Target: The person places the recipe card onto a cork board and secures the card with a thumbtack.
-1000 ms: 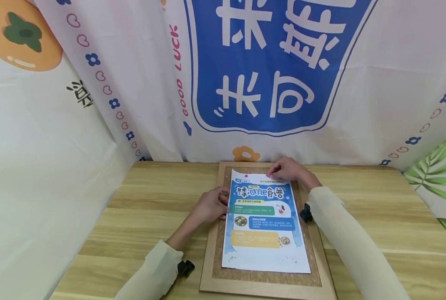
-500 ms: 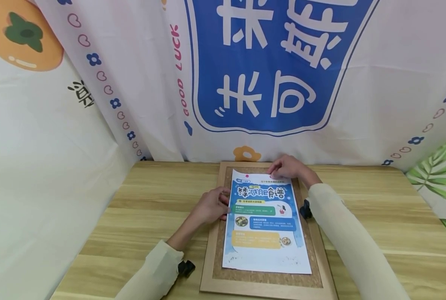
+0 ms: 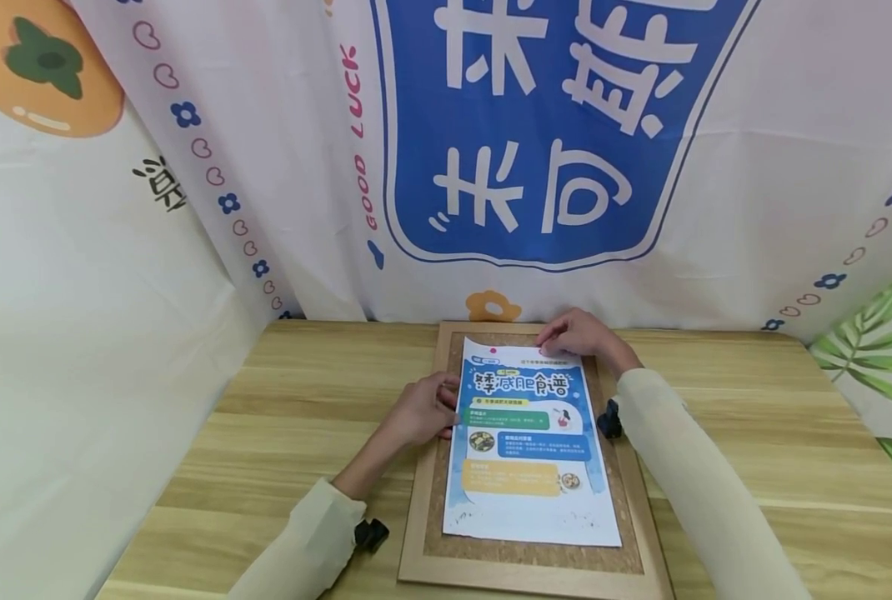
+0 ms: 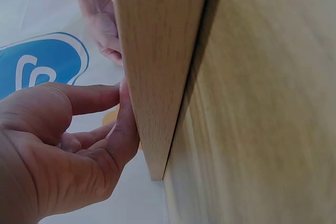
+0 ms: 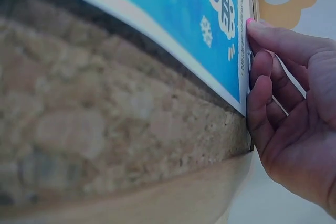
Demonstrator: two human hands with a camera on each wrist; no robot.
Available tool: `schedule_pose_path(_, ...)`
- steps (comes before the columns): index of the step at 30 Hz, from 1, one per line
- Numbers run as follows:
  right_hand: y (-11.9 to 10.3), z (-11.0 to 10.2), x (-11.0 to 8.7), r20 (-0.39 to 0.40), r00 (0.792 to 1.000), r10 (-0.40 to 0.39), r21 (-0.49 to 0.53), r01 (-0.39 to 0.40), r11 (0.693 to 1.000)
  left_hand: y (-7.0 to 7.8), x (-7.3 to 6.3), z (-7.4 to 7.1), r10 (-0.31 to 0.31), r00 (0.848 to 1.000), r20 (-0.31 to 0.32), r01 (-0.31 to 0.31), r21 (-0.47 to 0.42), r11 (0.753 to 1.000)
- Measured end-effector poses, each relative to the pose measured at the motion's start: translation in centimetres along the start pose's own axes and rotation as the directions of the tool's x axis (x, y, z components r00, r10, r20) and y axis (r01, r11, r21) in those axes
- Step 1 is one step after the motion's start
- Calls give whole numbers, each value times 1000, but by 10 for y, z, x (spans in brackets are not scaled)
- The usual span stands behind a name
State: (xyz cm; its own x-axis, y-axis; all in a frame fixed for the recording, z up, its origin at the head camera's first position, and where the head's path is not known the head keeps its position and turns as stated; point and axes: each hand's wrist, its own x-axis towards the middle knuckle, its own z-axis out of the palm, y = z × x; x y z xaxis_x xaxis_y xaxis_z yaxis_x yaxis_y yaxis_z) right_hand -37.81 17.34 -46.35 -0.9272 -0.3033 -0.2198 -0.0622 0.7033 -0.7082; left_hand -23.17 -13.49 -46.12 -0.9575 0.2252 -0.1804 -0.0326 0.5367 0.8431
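Observation:
A printed paper poster (image 3: 528, 521) with blue, green and yellow panels lies on a wood-framed cork board (image 3: 536, 554). My left hand (image 3: 422, 411) is at the poster's left edge, thumb and forefinger pinching there; the held edge is hidden behind the frame in the left wrist view. My right hand (image 3: 579, 333) is at the poster's top right corner. Between its thumb and forefinger is a pink pushpin (image 5: 249, 21), mostly hidden by the fingers, against the paper. A second pink pushpin (image 3: 493, 351) sits near the poster's top left corner.
The board lies on a wood-grain table (image 3: 296, 400), its far end close to a white printed cloth (image 3: 326, 283) hanging behind. Another cloth panel (image 3: 78, 333) drapes down on the left. A dark wrist camera (image 3: 371, 535) shows beside the left sleeve.
The right hand has shifted very slightly at the top right corner, and pink shows more plainly under its fingertips. The left hand and poster stay where they were.

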Motion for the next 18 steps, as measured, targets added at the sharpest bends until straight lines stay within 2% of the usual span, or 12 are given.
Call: schedule_pose_path(18, 11, 1, 0, 5, 1000, -28, 69, 27, 997, 1, 0, -1, -13, 1000, -2, 13, 14, 1000)
